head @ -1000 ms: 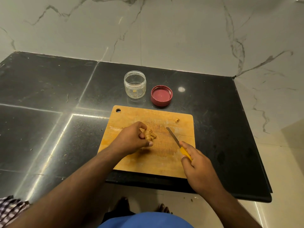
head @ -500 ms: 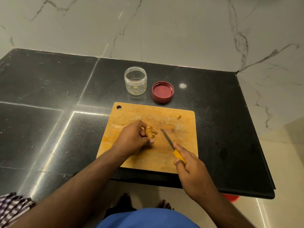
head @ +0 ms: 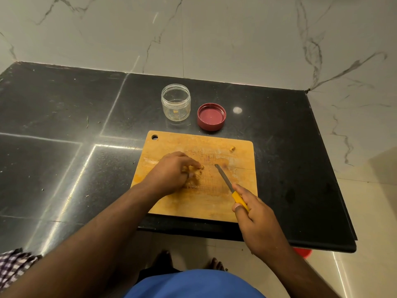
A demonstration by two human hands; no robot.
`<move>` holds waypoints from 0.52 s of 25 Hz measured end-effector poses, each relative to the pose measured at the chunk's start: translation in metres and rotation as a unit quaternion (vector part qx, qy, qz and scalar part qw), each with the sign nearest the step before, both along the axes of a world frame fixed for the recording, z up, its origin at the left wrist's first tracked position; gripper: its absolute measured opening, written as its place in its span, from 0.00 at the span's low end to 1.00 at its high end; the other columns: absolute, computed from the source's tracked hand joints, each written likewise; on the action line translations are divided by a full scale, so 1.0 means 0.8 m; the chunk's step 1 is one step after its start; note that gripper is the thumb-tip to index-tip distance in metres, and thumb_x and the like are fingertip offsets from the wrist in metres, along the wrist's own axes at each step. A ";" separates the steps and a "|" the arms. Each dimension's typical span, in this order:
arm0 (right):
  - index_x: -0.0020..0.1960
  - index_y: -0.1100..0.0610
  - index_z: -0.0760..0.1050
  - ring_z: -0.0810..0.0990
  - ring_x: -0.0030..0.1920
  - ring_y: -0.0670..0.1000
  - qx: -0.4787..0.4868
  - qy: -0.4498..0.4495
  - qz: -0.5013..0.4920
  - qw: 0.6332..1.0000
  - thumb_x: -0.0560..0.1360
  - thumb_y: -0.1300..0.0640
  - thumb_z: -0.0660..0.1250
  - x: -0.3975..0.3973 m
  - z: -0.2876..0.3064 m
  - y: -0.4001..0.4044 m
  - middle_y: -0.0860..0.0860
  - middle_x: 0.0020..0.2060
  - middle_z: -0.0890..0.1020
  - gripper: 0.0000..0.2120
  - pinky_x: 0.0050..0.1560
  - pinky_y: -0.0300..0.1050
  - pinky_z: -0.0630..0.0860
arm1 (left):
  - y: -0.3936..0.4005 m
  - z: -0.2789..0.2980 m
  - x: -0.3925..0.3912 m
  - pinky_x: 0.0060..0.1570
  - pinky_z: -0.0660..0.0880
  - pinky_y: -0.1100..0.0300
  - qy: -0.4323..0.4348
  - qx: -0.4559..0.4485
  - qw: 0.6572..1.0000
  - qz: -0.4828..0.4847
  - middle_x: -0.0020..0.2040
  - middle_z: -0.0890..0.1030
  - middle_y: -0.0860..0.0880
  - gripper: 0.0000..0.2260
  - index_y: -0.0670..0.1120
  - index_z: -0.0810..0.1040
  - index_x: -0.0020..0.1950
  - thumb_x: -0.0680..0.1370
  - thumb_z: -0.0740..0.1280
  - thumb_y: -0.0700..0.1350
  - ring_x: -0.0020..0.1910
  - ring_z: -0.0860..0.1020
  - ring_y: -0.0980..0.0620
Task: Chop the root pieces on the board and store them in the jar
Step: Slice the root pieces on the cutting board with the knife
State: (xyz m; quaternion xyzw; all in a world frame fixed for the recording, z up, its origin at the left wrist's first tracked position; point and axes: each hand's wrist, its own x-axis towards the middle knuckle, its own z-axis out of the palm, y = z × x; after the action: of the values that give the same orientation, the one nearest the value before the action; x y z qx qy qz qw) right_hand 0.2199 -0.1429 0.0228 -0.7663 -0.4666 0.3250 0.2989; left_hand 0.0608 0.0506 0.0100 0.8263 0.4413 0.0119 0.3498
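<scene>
A wooden cutting board [head: 214,203] lies at the front edge of the black counter. My left hand [head: 171,173] rests on its middle, fingers curled around small yellow-brown root pieces [head: 198,171], which it partly hides. My right hand [head: 253,209] grips the yellow handle of a small knife [head: 224,178]; the blade points up-left over the board, a little to the right of the root pieces. One loose chopped bit [head: 232,149] lies near the board's far right corner. Behind the board a clear jar [head: 176,102] stands open, with a small yellow bit at its bottom.
The jar's red lid [head: 211,116] lies upside down to the right of the jar. The black counter [head: 64,125] meets a marble wall behind and ends in an edge at the right. A red object [head: 303,252] shows on the floor under the counter.
My left hand has closed further over the root pieces. The knife blade has stayed just right of them, and the view has shifted slightly.
</scene>
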 end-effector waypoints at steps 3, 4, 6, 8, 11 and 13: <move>0.76 0.47 0.62 0.68 0.51 0.21 0.002 -0.006 -0.001 1.000 0.83 0.58 0.58 0.000 0.002 -0.004 0.39 0.63 0.69 0.22 0.43 0.20 0.68 | -0.013 -0.006 0.001 0.54 0.76 0.59 -0.027 -0.003 0.997 0.066 0.60 0.74 0.53 0.12 0.56 0.82 0.60 0.77 0.73 0.49 0.55 0.75 0.54; 0.76 0.47 0.62 0.70 0.52 0.24 0.002 -0.007 0.002 1.000 0.83 0.57 0.58 0.000 0.002 -0.006 0.40 0.63 0.69 0.22 0.44 0.21 0.69 | -0.017 -0.008 0.001 0.52 0.74 0.60 -0.036 0.000 0.996 0.085 0.58 0.74 0.53 0.12 0.56 0.82 0.59 0.76 0.74 0.49 0.53 0.75 0.54; 0.77 0.46 0.61 0.70 0.58 0.30 0.003 -0.019 0.019 1.000 0.83 0.57 0.57 -0.005 0.001 -0.009 0.39 0.64 0.69 0.23 0.53 0.23 0.67 | -0.025 -0.010 0.002 0.50 0.71 0.62 -0.048 0.001 0.993 0.109 0.56 0.74 0.52 0.11 0.56 0.82 0.57 0.76 0.75 0.50 0.52 0.74 0.54; 0.77 0.46 0.59 0.68 0.63 0.35 0.004 -0.033 0.047 0.998 0.83 0.56 0.56 -0.014 0.000 -0.011 0.38 0.64 0.68 0.24 0.60 0.28 0.67 | -0.028 -0.011 0.004 0.50 0.71 0.62 -0.056 -0.005 0.991 0.123 0.55 0.74 0.52 0.10 0.55 0.83 0.56 0.75 0.75 0.50 0.53 0.74 0.54; 0.78 0.45 0.56 0.74 0.51 0.40 0.003 -0.059 0.068 0.996 0.83 0.55 0.55 -0.027 -0.002 -0.008 0.39 0.57 0.71 0.25 0.49 0.36 0.75 | -0.034 -0.013 0.004 0.47 0.69 0.61 -0.064 -0.002 0.989 0.134 0.54 0.74 0.51 0.10 0.56 0.82 0.55 0.75 0.75 0.50 0.53 0.75 0.53; 0.78 0.45 0.55 0.74 0.45 0.43 0.002 -0.071 0.068 0.995 0.83 0.55 0.55 -0.032 -0.005 -0.004 0.41 0.53 0.71 0.25 0.44 0.40 0.76 | -0.037 -0.016 0.004 0.48 0.69 0.60 -0.064 0.004 0.988 0.139 0.53 0.74 0.51 0.10 0.56 0.82 0.55 0.75 0.75 0.50 0.54 0.75 0.52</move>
State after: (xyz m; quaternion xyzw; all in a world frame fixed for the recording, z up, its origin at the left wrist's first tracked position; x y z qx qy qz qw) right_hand 0.1947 -0.1463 0.0189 -0.7534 -0.5382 0.2882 0.2443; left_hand 0.0638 0.0213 -0.0027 0.7554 0.5288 0.1155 0.3693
